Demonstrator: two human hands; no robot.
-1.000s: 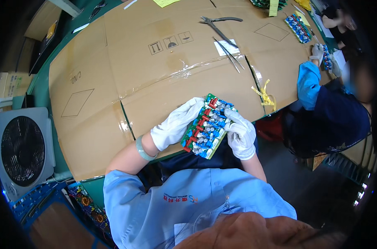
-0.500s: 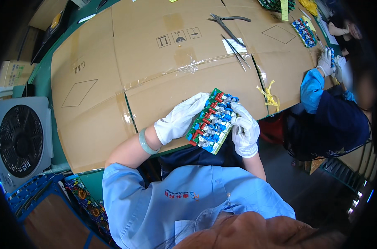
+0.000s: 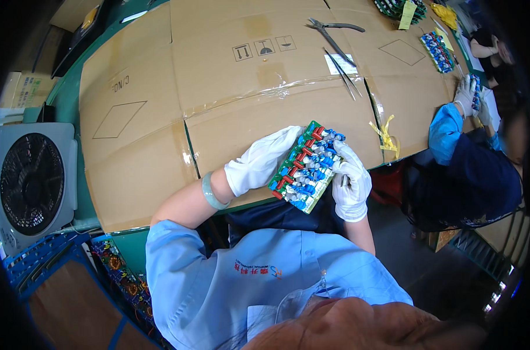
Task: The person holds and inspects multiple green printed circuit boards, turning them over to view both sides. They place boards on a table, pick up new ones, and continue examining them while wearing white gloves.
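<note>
A green circuit board [image 3: 311, 203] is held tilted above the near edge of the cardboard, crowded with red, blue and grey-white components. My left hand [image 3: 262, 161], in a white glove, grips its left side; its fingers run behind the board and are partly hidden. Also gloved in white, my right hand [image 3: 353, 185] has curled fingers at the board's right edge, fingertips against the components there. A small greyish patch shows between those fingers, too small to make out.
Cutting pliers [image 3: 333, 42] and tweezers [image 3: 343, 74] lie on the flattened cardboard [image 3: 218, 76]. Yellow ties [image 3: 386, 137] sit near its front edge. A fan [image 3: 34, 181] stands at left. On the right, a co-worker's gloved hand [image 3: 465, 95] holds another board, near a further circuit board [image 3: 437, 52].
The view has shifted slightly, moving the whole scene a little to the right. My hands still hold the board, and my right fingers have shifted slightly at its edge.
</note>
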